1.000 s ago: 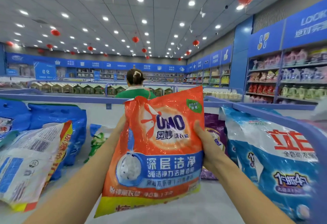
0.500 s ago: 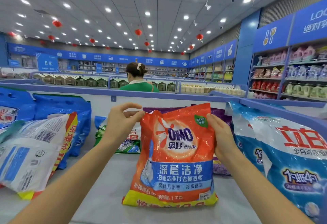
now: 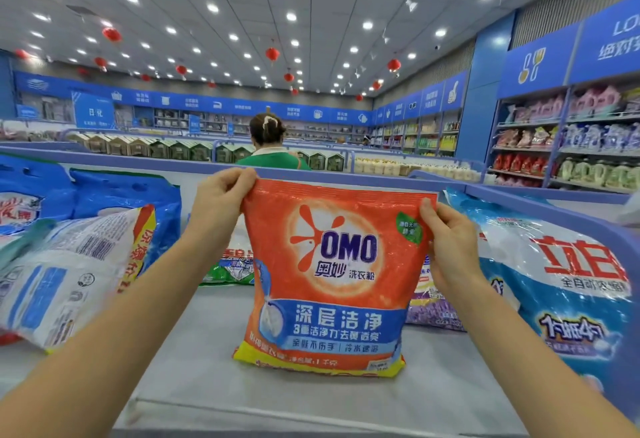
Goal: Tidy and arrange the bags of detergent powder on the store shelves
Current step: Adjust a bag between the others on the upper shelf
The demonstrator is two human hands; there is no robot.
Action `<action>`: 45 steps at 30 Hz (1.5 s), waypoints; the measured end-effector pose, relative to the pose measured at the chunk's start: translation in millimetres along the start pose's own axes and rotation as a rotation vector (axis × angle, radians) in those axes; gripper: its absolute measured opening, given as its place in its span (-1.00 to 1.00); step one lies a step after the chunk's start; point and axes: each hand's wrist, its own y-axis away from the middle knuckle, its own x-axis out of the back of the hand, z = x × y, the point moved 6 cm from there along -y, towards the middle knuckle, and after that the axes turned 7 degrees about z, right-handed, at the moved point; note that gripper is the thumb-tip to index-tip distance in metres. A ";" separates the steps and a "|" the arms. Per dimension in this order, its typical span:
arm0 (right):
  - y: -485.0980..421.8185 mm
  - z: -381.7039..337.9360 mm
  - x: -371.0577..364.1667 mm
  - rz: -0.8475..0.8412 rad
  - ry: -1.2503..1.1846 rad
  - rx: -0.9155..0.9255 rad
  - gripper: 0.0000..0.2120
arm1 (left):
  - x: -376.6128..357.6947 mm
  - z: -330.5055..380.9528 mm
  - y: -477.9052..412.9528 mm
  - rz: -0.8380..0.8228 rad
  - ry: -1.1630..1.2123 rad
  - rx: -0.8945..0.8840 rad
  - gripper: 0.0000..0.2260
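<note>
An orange OMO detergent bag (image 3: 332, 275) stands upright on the grey shelf surface (image 3: 311, 399), front label facing me. My left hand (image 3: 221, 202) pinches its top left corner. My right hand (image 3: 446, 240) pinches the top right corner, so the upper edge is pulled flat between them. A large blue and white detergent bag (image 3: 561, 285) stands close on the right. A white and blue bag (image 3: 65, 275) leans at the left, with blue bags (image 3: 117, 195) behind it. A green bag (image 3: 228, 269) and a purple bag (image 3: 433, 306) lie behind the orange one.
A blue rail (image 3: 346, 174) borders the back and right side of the shelf. Beyond it a person in a green top (image 3: 273, 157) stands with their back to me. Stocked wall shelves (image 3: 568, 147) fill the right.
The orange bag went from lifted in the air to standing on the shelf. Both hands moved up from its sides to its top corners, spreading the top edge flat.
</note>
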 end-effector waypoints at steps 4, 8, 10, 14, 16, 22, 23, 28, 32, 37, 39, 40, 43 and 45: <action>4.9 0.4 -3.5 0.013 -0.029 -0.006 -0.83 | -7.9 -62.4 51.1 -0.324 0.118 0.397 -0.29; 8.2 0.0 -7.0 0.035 -0.051 -0.007 -0.83 | -2.8 -109.1 91.3 -0.459 -0.106 0.541 -0.13; 10.6 -0.1 -7.6 0.064 -0.055 -0.010 -0.84 | 0.9 -117.1 91.4 -0.487 -0.159 0.542 0.03; 12.5 -1.2 -8.3 0.091 -0.045 -0.015 -0.83 | 2.8 -118.5 93.6 -0.460 -0.196 0.563 -0.10; 10.6 -6.1 -8.5 0.080 -0.032 0.012 -0.82 | 2.7 -115.1 94.9 -0.375 -0.226 0.544 -0.41; 0.4 -68.3 -33.3 -0.058 -0.073 0.175 -0.79 | 7.7 -67.9 88.1 -0.119 -0.181 0.408 -0.73; -0.8 -84.2 -42.0 -0.091 -0.084 0.210 -0.78 | 10.2 -57.3 88.6 -0.065 -0.127 0.393 -0.69; 14.1 -145.5 -90.3 -0.266 -0.069 0.382 -0.69 | 32.6 -15.7 113.3 0.232 0.128 0.408 -0.58; 45.7 -157.3 -128.3 -0.343 -0.052 0.457 -0.66 | 68.5 4.5 154.3 0.422 0.160 0.452 -0.53; 110.0 -147.6 -183.1 -0.480 -0.261 0.346 -0.59 | 127.1 36.8 209.7 0.612 0.042 0.366 -0.51; 133.4 -143.7 -208.7 -0.519 -0.326 0.264 -0.56 | 155.5 49.5 226.3 0.658 0.012 0.344 -0.49; 145.6 -142.7 -221.9 -0.532 -0.352 0.236 -0.56 | 170.4 55.9 234.1 0.694 -0.014 0.333 -0.48; 186.4 -139.1 -261.6 -0.578 -0.404 0.134 -0.61 | 232.8 68.0 263.0 0.894 -0.103 0.303 -0.49; 218.2 -135.7 -290.0 -0.621 -0.434 0.069 -0.70 | 277.2 73.2 280.4 0.987 -0.182 0.328 -0.47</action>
